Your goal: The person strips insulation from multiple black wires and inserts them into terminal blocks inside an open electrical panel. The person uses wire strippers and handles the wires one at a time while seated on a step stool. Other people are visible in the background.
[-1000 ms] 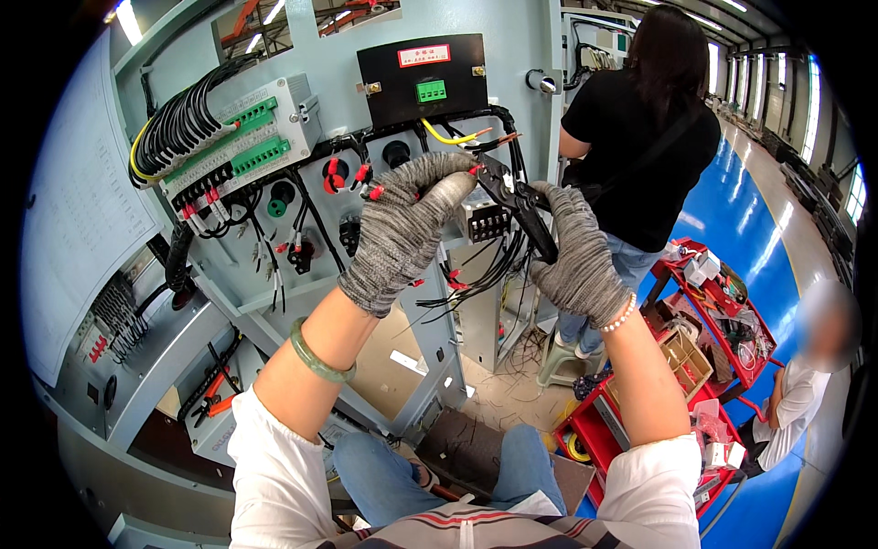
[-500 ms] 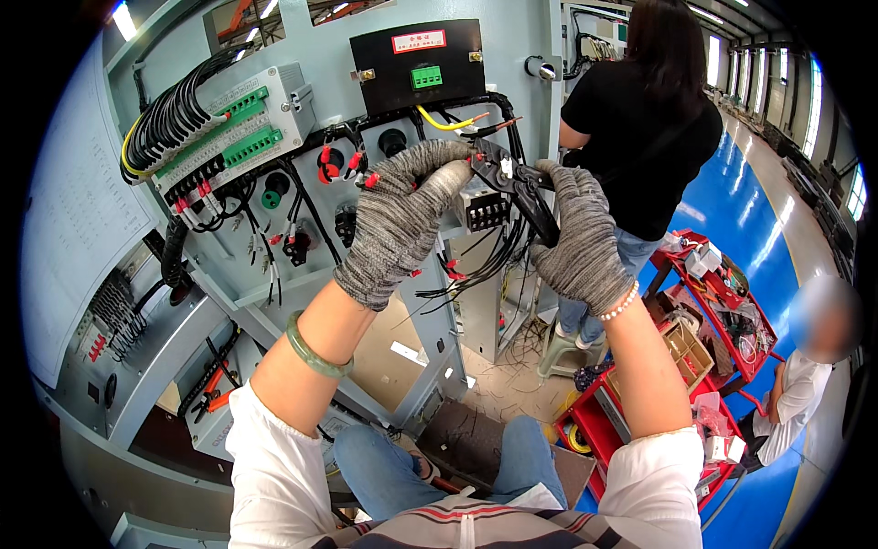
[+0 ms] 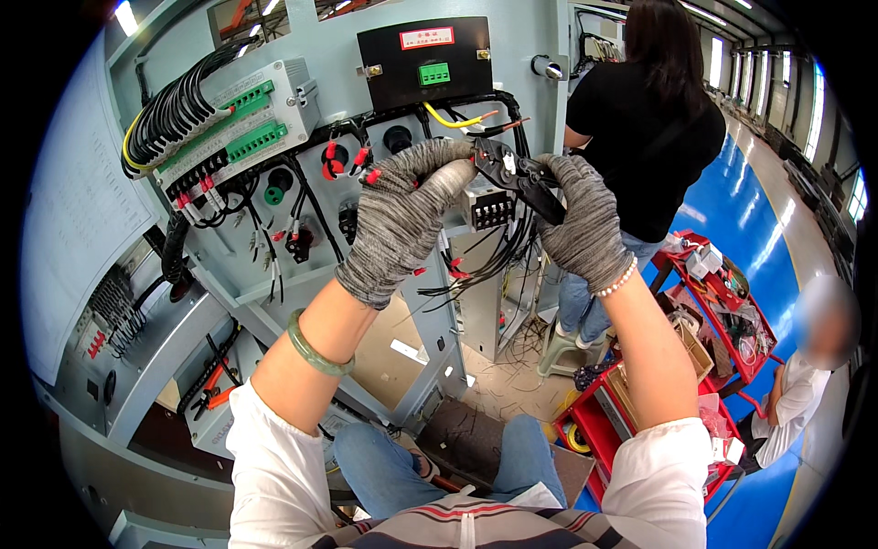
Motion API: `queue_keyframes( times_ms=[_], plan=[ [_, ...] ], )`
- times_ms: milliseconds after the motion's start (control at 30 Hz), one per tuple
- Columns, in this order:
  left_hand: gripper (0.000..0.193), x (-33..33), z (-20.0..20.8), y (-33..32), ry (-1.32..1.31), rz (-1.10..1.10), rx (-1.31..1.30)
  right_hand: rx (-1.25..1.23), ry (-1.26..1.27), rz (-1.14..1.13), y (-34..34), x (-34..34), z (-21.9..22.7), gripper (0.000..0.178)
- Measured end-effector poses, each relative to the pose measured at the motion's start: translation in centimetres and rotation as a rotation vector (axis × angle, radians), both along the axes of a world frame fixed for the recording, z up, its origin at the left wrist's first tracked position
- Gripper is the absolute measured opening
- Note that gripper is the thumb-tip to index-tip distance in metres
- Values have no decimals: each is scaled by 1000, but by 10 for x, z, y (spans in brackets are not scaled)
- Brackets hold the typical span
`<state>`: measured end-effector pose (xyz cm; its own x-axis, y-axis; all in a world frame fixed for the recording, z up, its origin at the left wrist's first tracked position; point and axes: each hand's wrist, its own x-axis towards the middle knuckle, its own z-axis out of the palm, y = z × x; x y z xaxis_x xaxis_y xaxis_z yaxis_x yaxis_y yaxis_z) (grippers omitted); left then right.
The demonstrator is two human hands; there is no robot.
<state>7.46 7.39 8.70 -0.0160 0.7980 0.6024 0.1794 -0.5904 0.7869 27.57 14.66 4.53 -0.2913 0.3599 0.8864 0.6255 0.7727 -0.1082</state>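
Note:
My right hand (image 3: pixel 587 224), in a grey knit glove, is closed round the dark handles of a crimping plier (image 3: pixel 512 174). The tool's jaws point up and left, toward my other hand. Gloved alike, my left hand (image 3: pixel 402 215) pinches thumb against fingers beside the jaws. A small red wire terminal (image 3: pixel 476 157) shows there; the wire behind it is hidden by the glove. Just above the tool, a yellow wire (image 3: pixel 448 119) with a bare copper end sticks out. Below it hangs a bundle of black wires (image 3: pixel 489 261) with red sleeves near a black terminal block (image 3: pixel 490 210).
A grey cabinet panel (image 3: pixel 329 55) carries a green-socketed wiring module (image 3: pixel 238 123) and a black box (image 3: pixel 425 64). Orange-handled cutters (image 3: pixel 218 389) lie lower left. At right stand a co-worker in black (image 3: pixel 645 119), red parts carts (image 3: pixel 722 302) and another seated person (image 3: pixel 791 403).
My right hand has squeezed the plier's handles closer together and turned slightly. The left hand keeps its pinch at the jaws. The panel sits slightly further right in view.

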Motion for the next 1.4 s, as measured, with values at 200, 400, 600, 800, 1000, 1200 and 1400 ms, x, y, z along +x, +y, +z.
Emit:
queue_keyframes(
  times_ms=[200,400,600,800,1000,1200,1400],
  plan=[
    [22,1,-3,-1,45,60,74,-136,-55,23,-1,4,2,44],
    [21,4,0,-2,113,141,42,-480,-157,76,-20,7,7,29],
    [22,5,1,-2,118,110,76,-375,-97,41,-26,6,9,49],
    [23,4,-3,0,81,98,78,-182,-111,-49,-26,4,8,55],
    [20,4,-3,-1,26,58,30,-181,-53,51,-15,2,5,51],
    [21,6,0,-5,38,90,3,-234,-77,41,-14,3,7,41],
    [24,8,4,-6,187,175,-1,-537,-191,49,-31,3,6,34]
  ],
)
